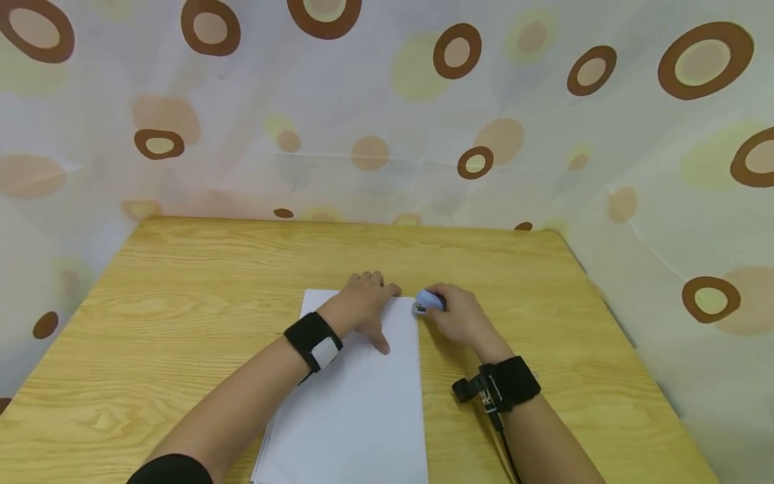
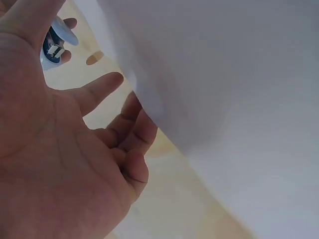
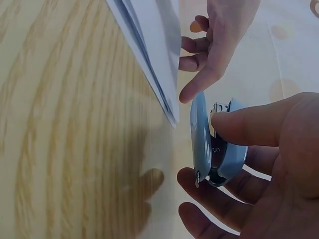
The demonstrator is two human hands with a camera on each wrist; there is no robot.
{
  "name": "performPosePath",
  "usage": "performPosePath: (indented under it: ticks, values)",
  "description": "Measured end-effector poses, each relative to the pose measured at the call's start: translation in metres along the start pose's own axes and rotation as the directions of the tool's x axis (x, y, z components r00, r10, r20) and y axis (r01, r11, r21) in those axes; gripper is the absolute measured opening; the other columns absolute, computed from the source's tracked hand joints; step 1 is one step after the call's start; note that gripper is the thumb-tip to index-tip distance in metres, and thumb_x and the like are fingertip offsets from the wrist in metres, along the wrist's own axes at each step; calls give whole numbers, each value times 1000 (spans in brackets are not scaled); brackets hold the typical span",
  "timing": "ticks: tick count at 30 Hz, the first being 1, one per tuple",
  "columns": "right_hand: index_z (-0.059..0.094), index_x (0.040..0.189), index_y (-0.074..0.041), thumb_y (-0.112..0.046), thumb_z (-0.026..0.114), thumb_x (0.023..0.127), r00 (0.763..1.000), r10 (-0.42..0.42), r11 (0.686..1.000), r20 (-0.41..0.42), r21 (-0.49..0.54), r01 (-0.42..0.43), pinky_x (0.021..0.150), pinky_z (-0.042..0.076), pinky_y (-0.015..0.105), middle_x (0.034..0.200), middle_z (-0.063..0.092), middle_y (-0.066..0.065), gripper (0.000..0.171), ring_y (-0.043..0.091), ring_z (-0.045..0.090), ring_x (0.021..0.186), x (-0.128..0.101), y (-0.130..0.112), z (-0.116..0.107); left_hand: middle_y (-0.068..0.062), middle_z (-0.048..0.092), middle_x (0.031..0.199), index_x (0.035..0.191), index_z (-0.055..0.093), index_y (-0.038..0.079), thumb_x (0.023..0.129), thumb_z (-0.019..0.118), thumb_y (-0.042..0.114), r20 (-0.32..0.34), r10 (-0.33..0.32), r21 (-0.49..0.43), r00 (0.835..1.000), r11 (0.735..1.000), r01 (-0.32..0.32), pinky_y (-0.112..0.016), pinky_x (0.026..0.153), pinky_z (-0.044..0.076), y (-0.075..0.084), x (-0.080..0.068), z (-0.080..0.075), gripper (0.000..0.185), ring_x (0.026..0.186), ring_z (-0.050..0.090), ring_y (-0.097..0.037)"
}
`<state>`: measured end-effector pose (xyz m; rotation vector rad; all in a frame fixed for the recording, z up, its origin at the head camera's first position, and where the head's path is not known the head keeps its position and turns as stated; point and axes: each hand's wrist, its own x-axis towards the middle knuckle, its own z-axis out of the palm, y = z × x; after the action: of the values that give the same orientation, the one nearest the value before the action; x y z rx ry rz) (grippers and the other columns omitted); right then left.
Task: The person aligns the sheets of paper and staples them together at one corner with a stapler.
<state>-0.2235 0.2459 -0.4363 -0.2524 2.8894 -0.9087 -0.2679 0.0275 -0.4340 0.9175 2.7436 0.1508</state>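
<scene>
A stack of white paper (image 1: 369,410) lies lengthwise on the wooden table. My left hand (image 1: 363,306) rests on its far end, thumb spread over the top sheet and fingers at the far edge. Seen from the left wrist, the index finger of that hand (image 2: 55,134) reaches towards the paper's edge (image 2: 164,99). Just beside the far right corner of the stack, my right hand (image 1: 459,316) holds a small light-blue stapler (image 1: 428,300) between thumb and fingers. In the right wrist view the stapler (image 3: 202,139) has its jaws apart, close to the paper corner (image 3: 169,112).
The wooden table (image 1: 605,376) extends to both sides of the stack. Behind it hangs a pale wall covering (image 1: 387,101) with brown and yellow circles. A black wrist strap (image 1: 514,383) with a camera and cable is on the right arm, and another strap (image 1: 305,336) on the left.
</scene>
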Motion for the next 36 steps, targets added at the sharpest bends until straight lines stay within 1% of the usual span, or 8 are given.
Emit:
performPosePath:
  ticks: [4, 9, 16, 18, 22, 28, 33, 36]
  values:
    - [58, 143, 0, -13, 61, 103, 1000, 10, 1000, -7, -1, -10, 106, 50, 57, 141, 62, 24, 42, 42, 61, 129, 0, 1, 2, -11, 55, 139, 155, 48, 21, 59, 96, 64, 12, 6, 19, 1000, 1000, -7, -46, 113, 36, 0, 2, 0, 116, 130, 50, -29]
    - [58, 142, 1, -13, 61, 103, 1000, 25, 1000, -10, 4, -25, 106, 50, 57, 141, 62, 24, 42, 42, 61, 129, 1, 5, 3, -12, 55, 141, 154, 48, 24, 59, 95, 66, 23, -3, 36, 1000, 999, 2, -49, 117, 35, 0, 1, -3, 114, 134, 48, -32]
    - [58, 143, 0, -13, 61, 103, 1000, 26, 1000, -18, -3, -26, 106, 50, 57, 141, 62, 24, 42, 42, 60, 130, 4, 15, 1, -11, 52, 140, 153, 48, 24, 60, 96, 63, 17, 18, 35, 1000, 999, -18, -45, 112, 39, 0, 1, -4, 112, 125, 52, -30]
    - [58, 143, 0, -12, 62, 103, 1000, 19, 1000, -13, -5, -19, 106, 50, 57, 141, 63, 24, 42, 42, 61, 130, 5, 17, 1, -11, 52, 140, 153, 47, 24, 60, 96, 63, 22, 21, 37, 1000, 999, -22, -45, 113, 39, 0, 2, -4, 112, 125, 53, -30]
    - [60, 141, -1, -12, 62, 102, 1000, 11, 1000, 1, -5, -11, 106, 50, 56, 139, 64, 23, 40, 41, 61, 129, 4, 21, 2, -9, 53, 142, 153, 48, 20, 60, 96, 63, 36, 29, 59, 999, 998, -31, -45, 117, 37, 1, 6, -1, 113, 130, 52, -27]
    - [61, 139, -1, -11, 63, 102, 1000, 15, 1000, -9, 2, -15, 105, 50, 57, 138, 65, 24, 39, 41, 62, 127, 2, 21, 2, -8, 58, 147, 152, 48, 10, 60, 94, 67, 40, 52, 114, 998, 992, -56, -43, 115, 37, 3, 10, -1, 117, 133, 52, -25]
    - [61, 139, -1, -11, 63, 102, 1000, 16, 1000, -6, -8, -16, 105, 50, 57, 137, 65, 24, 38, 41, 63, 126, 4, 19, 4, -9, 57, 149, 155, 43, 12, 62, 93, 67, 56, 37, 79, 998, 996, -42, -47, 119, 33, -1, 9, 1, 119, 136, 50, -28]
    - [61, 139, -2, -11, 63, 102, 1000, 18, 1000, -8, -12, -19, 105, 50, 57, 137, 65, 23, 38, 40, 63, 126, 6, 17, 6, -9, 54, 146, 157, 38, 17, 61, 95, 65, 39, 49, 43, 998, 998, -50, -45, 114, 34, -4, 7, 4, 121, 131, 53, -29]
